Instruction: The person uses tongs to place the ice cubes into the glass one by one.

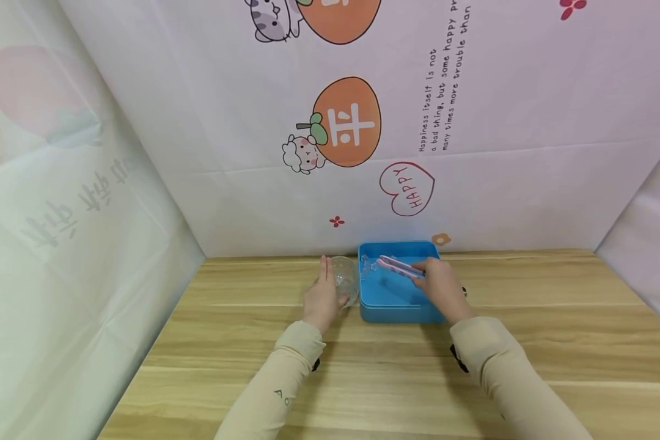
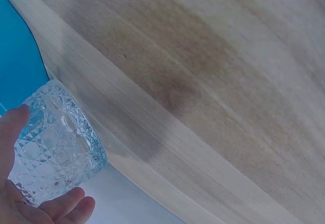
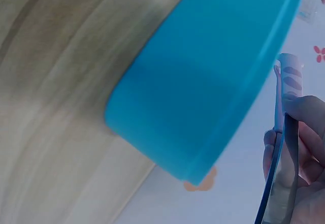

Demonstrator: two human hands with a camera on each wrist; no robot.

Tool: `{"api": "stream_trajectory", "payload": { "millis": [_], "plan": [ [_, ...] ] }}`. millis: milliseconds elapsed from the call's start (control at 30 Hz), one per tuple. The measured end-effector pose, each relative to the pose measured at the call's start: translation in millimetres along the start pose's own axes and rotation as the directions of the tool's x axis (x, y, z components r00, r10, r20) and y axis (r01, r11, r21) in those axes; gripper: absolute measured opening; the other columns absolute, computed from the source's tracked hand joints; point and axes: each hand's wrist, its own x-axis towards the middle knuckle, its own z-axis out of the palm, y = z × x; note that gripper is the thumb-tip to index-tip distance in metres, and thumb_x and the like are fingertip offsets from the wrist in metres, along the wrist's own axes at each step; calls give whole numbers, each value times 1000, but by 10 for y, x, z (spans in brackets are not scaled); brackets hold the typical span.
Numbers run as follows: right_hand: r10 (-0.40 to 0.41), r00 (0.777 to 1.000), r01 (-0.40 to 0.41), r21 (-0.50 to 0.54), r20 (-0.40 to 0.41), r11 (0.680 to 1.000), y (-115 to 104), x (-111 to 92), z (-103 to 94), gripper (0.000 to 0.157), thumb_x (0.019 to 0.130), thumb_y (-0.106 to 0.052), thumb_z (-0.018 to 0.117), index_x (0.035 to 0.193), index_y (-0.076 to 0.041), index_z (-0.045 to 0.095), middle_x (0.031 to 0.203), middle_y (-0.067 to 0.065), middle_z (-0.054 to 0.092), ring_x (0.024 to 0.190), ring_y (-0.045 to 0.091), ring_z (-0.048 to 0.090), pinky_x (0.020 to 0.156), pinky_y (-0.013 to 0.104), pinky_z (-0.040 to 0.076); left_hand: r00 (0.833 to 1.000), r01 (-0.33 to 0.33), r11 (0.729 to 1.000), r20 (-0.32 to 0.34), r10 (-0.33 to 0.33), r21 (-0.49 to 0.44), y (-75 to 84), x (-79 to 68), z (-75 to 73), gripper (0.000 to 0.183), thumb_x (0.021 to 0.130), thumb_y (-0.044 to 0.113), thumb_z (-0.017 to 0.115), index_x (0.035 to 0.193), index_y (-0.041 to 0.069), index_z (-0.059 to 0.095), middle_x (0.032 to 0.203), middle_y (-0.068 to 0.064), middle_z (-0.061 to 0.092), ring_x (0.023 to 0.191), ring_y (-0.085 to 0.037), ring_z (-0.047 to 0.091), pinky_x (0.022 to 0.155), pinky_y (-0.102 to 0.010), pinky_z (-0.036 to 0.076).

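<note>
A clear cut-glass cup (image 1: 345, 280) with a diamond pattern stands on the wooden table, just left of a blue plastic box (image 1: 398, 314). My left hand (image 1: 321, 302) holds the cup from its left side, with the thumb (image 2: 11, 127) on one side and fingers on the other. In my right hand (image 1: 442, 286) is a pair of tongs (image 1: 400, 267) with a patterned pink-and-white tip, pinched between thumb and fingers. The tong tips reach over the left part of the box, close to several small clear pieces (image 1: 367, 267) lying inside. Whether the tips grip a piece I cannot tell.
The box's near wall and rim rise between its inside and the front of the table (image 1: 374, 379). A white printed cloth (image 1: 253, 208) hangs right behind the box and cup, and more white cloth (image 1: 115, 244) closes off the left side.
</note>
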Motion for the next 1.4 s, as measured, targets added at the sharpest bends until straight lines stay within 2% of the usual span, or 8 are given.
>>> {"api": "stream_trajectory", "payload": {
  "millis": [133, 367, 667, 933, 1100, 1400],
  "plan": [
    [-20, 1000, 20, 4, -24, 1000, -49, 3, -24, 27, 85, -7, 70, 109, 5, 69, 97, 23, 69, 74, 25, 58, 62, 32, 52, 1000, -2, 1000, 0, 1, 11, -2, -2, 10, 97, 81, 42, 73, 152, 3, 20, 160, -9, 21, 61, -15, 53, 49, -23, 41],
    [-56, 998, 55, -12, -43, 998, -212, -19, -73, 28, 84, -7, 71, 109, 5, 70, 93, 22, 68, 73, 25, 60, 58, 30, 51, 999, -16, 999, -36, 15, -38, -1, -20, -3, 96, 79, 38, 76, 150, 1, 24, 159, -11, 24, 74, -23, 61, 56, -30, 48],
    [-94, 995, 94, 2, -43, 996, -408, -40, -71, 29, 83, -8, 72, 111, 0, 71, 92, 18, 68, 71, 21, 57, 56, 27, 45, 999, -17, 999, -48, 16, -29, -4, -17, 2, 97, 78, 39, 76, 150, 2, 24, 159, -11, 25, 65, -19, 56, 51, -27, 45],
    [-122, 992, 122, 9, -8, 992, -550, -71, -42, 27, 83, -9, 72, 109, -1, 72, 95, 16, 69, 74, 22, 60, 61, 31, 52, 999, -19, 1000, -40, 19, -7, -10, -11, 10, 97, 79, 40, 75, 151, 1, 23, 159, -11, 24, 60, -16, 52, 50, -25, 43],
    [-141, 990, 141, -5, 7, 990, -614, -84, -13, 27, 82, -9, 73, 108, -3, 72, 98, 15, 69, 76, 22, 62, 62, 31, 53, 999, -20, 999, -47, 19, -26, -13, -19, 8, 96, 79, 39, 76, 150, 2, 24, 159, -11, 25, 55, -14, 48, 48, -24, 41],
    [-159, 987, 160, -15, 24, 987, -688, -63, 32, 27, 83, -9, 73, 108, -1, 72, 87, 11, 66, 71, 19, 60, 60, 29, 52, 1000, -6, 1000, -30, 5, -28, -3, -21, -12, 95, 79, 39, 76, 151, 2, 24, 159, -10, 24, 59, -16, 53, 51, -26, 44]
  ]
}}
